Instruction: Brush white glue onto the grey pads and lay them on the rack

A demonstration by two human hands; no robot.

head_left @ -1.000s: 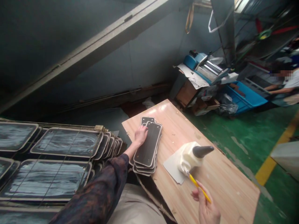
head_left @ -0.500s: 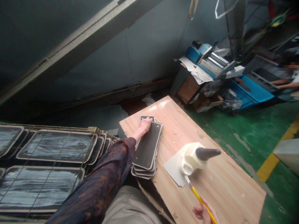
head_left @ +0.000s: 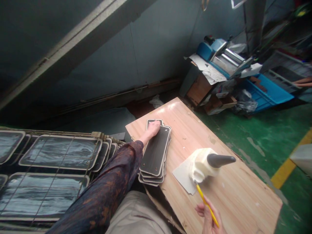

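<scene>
A stack of dark rounded-corner panels (head_left: 156,152) with pale rims lies at the left edge of the wooden board. My left hand (head_left: 154,127) rests at the far end of the stack, its fingers closed at the top panel's edge; the fingertips are partly hidden. In my right hand (head_left: 210,214) is a thin yellow-handled brush (head_left: 204,200), held closed near the board's front edge. The brush's tip is in the mouth of a cream-white bottle (head_left: 200,164) with a grey cone nozzle, which stands on a pale card (head_left: 183,172).
On my left, a wire rack (head_left: 95,135) holds several similar panels with whitish smears. The wooden board (head_left: 234,191) is in front of me. Farther off are a blue roller machine (head_left: 219,58), a blue crate (head_left: 270,92) and a person's arm (head_left: 303,82) at the right edge.
My right hand has moved up and slightly left, and the brush tip has gone into the bottle's mouth. My left hand stays on the stack. The view has shifted slightly.
</scene>
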